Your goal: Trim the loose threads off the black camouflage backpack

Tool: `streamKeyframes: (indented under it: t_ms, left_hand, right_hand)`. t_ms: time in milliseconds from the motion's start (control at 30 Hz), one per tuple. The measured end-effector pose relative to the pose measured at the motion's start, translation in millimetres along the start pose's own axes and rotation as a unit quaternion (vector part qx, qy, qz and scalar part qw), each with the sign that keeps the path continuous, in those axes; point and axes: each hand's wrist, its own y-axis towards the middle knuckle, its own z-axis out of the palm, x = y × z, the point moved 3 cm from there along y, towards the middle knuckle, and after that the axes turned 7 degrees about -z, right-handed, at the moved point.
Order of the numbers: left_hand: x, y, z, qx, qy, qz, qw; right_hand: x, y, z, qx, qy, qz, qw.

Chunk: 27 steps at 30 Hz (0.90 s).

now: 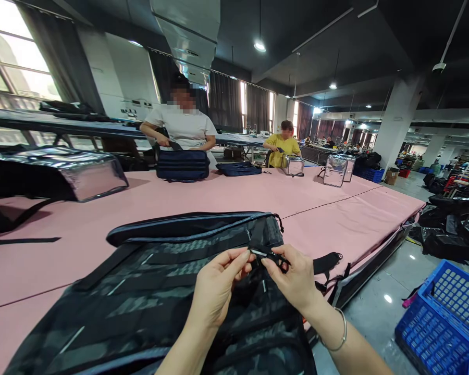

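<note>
A dark camouflage bag with black webbing and zippers lies on the pink-covered table in front of me. Over its upper right part, my right hand is closed around small black-handled snips, their pale metal blade pointing left. My left hand pinches at the tip of a black strap on the bag, right beside the blade. Whether a thread is also between those fingertips is too small to tell. The fingers of both hands are nearly touching.
A silver-lined black bag stands at the left of the pink table. Across it, a person in white handles a navy bag; another in yellow works farther back. Blue crates stand on the floor at right.
</note>
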Motion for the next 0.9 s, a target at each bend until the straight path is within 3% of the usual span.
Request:
streamKeyframes:
  t_ms: [367,633,767,900]
  left_hand:
    - [0,0,-0.9,0.001,0.017,-0.003,1.0]
    - [0,2,-1.7,0.004,0.042,0.016,0.999]
    - [0,1,-0.3,0.003,0.026,-0.002,1.0]
    - [-2,-1,-0.3,-0.01,0.003,-0.028,1.0]
  right_hand:
    - [-7,2,5,0.027,0.054,0.02,0.998]
    - [-8,2,6,0.035,0.018,-0.011,0.999]
    - [-16,2,7,0.011,0.134,0.058,0.989]
    - [-32,4,10,-0.073,0.297,0.178,0.935]
